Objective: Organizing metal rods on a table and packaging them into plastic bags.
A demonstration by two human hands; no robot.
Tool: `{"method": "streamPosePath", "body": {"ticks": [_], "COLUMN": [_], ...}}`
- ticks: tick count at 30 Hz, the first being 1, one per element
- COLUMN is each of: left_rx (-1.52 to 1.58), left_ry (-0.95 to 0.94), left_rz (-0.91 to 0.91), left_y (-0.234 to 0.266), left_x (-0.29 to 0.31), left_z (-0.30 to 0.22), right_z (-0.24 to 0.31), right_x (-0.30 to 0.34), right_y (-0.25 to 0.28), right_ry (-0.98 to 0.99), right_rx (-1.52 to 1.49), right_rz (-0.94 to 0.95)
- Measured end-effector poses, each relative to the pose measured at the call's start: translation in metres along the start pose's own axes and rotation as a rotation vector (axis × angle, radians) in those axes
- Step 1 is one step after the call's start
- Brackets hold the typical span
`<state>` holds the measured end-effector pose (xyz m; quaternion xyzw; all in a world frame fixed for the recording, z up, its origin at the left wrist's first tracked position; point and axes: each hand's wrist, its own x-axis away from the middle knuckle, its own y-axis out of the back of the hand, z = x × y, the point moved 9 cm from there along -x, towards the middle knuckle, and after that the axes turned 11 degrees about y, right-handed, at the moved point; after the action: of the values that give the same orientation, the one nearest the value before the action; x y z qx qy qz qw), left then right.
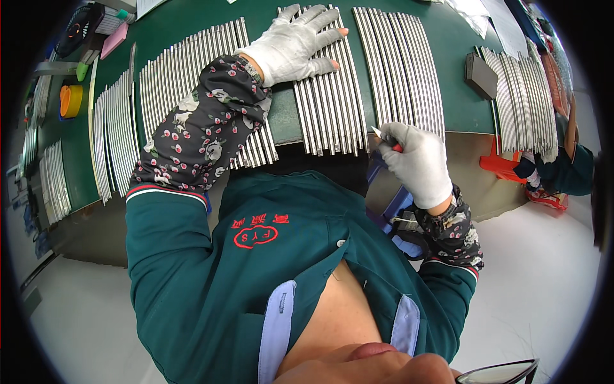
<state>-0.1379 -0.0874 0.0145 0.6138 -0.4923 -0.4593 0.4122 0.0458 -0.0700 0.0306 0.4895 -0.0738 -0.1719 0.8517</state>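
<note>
Tape (pixel 71 101) sits on the table (pixel 467 115) well left of the middle rods (pixel 329 109). Nearer to the middle rods, on their left, lie the left rods (pixel 176 83), partly covered by the sleeve (pixel 204 121).

The gloved left hand (pixel 291 48) lies palm down on the upper part of the middle rods, fingers apart and clamped on nothing. The near ends of the middle rods poke past the table's edge; a drag of that palm toward the body might tip some off, and a sideways push might fan them out of line.

Just right of the middle rods stand the right rods (pixel 406 70). Below these, to the lower right of the middle rods, the right hand (pixel 416 160) has its fingers closed round a small tool (pixel 377 132), its pale tip aimed left. If that hand swung left carelessly, the tip could scratch the metal or catch the other glove.

Well right of the middle rods, a block (pixel 481 75) touches the far rods (pixel 521 102); a knock could scatter them.
</note>
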Motion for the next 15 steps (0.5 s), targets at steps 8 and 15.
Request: {"method": "streamPosePath", "body": {"ticks": [8, 15], "left_rx": [-0.046, -0.061], "left_ry": [0.047, 0.039], "left_rz": [0.089, 0.068], "left_y": [0.002, 0.002], "left_x": [0.0, 0.002], "left_z": [-0.002, 0.0], "right_z": [0.004, 0.01], "right_x": [-0.015, -0.021], "right_y": [-0.018, -0.022], "right_ry": [0.119, 0.129], "right_rx": [0.172, 0.24], "right_rz": [0.094, 0.146]}}
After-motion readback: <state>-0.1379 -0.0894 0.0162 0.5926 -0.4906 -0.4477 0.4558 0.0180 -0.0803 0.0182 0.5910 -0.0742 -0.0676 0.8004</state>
